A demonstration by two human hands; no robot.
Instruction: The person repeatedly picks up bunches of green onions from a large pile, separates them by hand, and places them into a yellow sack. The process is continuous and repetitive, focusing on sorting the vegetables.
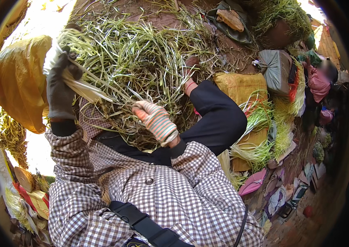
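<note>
My left hand (60, 83), in a dark grey knit glove, is raised at the left and closed around a bunch of long pale stalks (81, 89), which look like blanched chives. Their white ends stick out past the glove, and thin strands run down to the right. My right hand (157, 120) wears an orange, green and cream striped glove. Its fingers are closed on the ends of some strands (122, 97), low over the pile. A large heap of loose green and yellowed leaves (143, 55) lies on the ground before me, between my legs.
An orange-yellow sheet (23, 80) rises at the left. On the right are a yellow woven sack (239, 85), tied green bunches (251, 148), a grey wrapped bundle (275, 69) and a pink cloth item (252, 182). A person in pink (318, 83) is farther right.
</note>
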